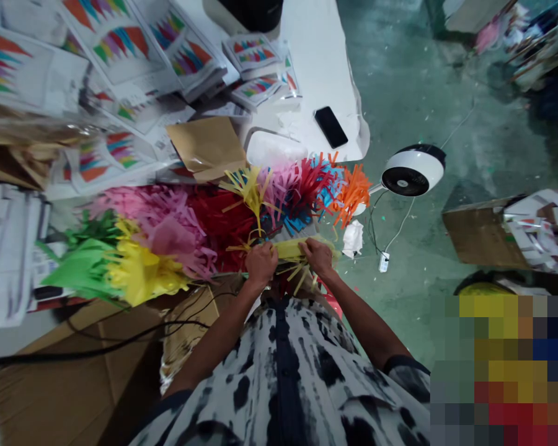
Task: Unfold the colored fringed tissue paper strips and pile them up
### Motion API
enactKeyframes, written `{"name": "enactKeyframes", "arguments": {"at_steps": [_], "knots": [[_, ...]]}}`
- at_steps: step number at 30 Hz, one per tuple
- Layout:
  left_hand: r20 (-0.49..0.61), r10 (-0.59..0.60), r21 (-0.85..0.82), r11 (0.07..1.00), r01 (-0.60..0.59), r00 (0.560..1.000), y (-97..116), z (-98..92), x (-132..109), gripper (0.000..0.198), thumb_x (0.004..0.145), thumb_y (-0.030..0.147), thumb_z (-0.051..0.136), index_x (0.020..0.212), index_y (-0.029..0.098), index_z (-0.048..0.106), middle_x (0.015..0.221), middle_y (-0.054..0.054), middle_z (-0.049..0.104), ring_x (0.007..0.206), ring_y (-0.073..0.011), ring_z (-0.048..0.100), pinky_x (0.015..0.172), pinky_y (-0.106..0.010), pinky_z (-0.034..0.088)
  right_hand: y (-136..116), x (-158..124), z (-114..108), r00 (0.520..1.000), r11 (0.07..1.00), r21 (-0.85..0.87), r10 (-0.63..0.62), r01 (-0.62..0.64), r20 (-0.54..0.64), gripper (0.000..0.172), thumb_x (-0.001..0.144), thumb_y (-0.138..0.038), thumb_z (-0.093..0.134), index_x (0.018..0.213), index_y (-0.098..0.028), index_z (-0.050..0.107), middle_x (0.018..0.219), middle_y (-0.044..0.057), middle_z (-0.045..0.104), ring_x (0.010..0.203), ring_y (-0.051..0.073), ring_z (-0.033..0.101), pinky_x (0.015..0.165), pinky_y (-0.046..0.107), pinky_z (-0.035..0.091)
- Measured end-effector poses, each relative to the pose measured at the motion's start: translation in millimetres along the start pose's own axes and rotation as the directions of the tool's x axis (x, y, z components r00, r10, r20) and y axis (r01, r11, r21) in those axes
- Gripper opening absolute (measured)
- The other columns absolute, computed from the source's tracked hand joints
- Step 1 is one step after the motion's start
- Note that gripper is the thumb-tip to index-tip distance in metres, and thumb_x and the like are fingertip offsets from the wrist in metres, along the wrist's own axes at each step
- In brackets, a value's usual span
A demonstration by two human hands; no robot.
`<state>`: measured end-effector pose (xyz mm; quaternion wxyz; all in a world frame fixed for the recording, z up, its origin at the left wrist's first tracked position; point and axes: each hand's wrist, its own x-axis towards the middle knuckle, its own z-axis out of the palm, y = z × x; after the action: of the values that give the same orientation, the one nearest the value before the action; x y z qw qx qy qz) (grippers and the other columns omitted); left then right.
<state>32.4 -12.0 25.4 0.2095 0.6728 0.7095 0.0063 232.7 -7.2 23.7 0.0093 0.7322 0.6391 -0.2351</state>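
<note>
Close in front of my body, a strip of yellow tissue paper with fringed edges stretches between my two hands. My left hand is closed on its left end, and my right hand pinches the right end. Just beyond them stands a row of finished-looking tissue tassels: a yellow tassel, a pink tassel, a red tassel, a blue tassel and an orange tassel. Left of my hands lie heaps of fringed paper, among them dark red paper, pink paper, yellow paper and green paper.
Printed packets pile up on the white table, near a black phone and a brown cardboard piece. A white fan stands right, its cable running to a power strip. Cardboard boxes stand farther right.
</note>
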Motion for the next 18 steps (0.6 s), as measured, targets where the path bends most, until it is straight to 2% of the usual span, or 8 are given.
{"name": "enactKeyframes", "arguments": {"at_steps": [5, 12, 15, 18], "knots": [[-0.016, 0.039, 0.031, 0.999, -0.039, 0.999, 0, 3.9, -2, 0.029, 0.103, 0.036, 0.049, 0.105, 0.019, 0.072, 0.093, -0.013, 0.072, 0.095, -0.0268, 0.066, 0.079, -0.034, 0.043, 0, 3, -1, 1.000, 1.000, -0.009, -0.009, 0.009, 0.008, 0.038, 0.107, -0.050, 0.048, 0.093, -0.024, 0.073, 0.091, 0.003, 0.078, 0.081, 0.017, 0.065, 0.066, 0.028, 0.027], [-0.031, 0.079, 0.015, 0.997, -0.079, 0.996, 2, 4.0, -7, 0.029, 0.103, 0.035, 0.047, 0.109, 0.017, 0.070, 0.096, -0.014, 0.071, 0.101, -0.0287, 0.064, 0.088, -0.038, 0.045, -8, 11, -10, 0.993, 0.994, -0.101, 0.058, -0.048, 0.101, 0.040, 0.106, -0.054, 0.048, 0.102, -0.025, 0.075, 0.095, 0.005, 0.079, 0.084, 0.018, 0.067, 0.066, 0.028, 0.029], [-0.069, 0.119, -0.018, 0.993, -0.121, 0.990, 4, 1.1, -10, 0.035, 0.102, 0.029, 0.048, 0.128, 0.015, 0.066, 0.117, -0.018, 0.070, 0.115, -0.0322, 0.060, 0.099, -0.044, 0.044, -9, 14, -13, 0.991, 0.992, -0.116, 0.062, -0.048, 0.121, 0.040, 0.105, -0.055, 0.050, 0.101, -0.025, 0.076, 0.097, 0.007, 0.079, 0.086, 0.019, 0.068, 0.066, 0.027, 0.031], [-0.075, 0.311, -0.038, 0.948, -0.315, 0.947, 6, -0.3, -11, 0.048, 0.102, 0.021, 0.045, 0.149, 0.021, 0.056, 0.145, -0.017, 0.062, 0.139, -0.0338, 0.049, 0.115, -0.051, 0.034, -10, 16, -14, 0.990, 0.992, -0.116, 0.064, -0.049, 0.128, 0.042, 0.104, -0.056, 0.051, 0.099, -0.024, 0.077, 0.097, 0.008, 0.079, 0.088, 0.020, 0.069, 0.067, 0.027, 0.034]]}}
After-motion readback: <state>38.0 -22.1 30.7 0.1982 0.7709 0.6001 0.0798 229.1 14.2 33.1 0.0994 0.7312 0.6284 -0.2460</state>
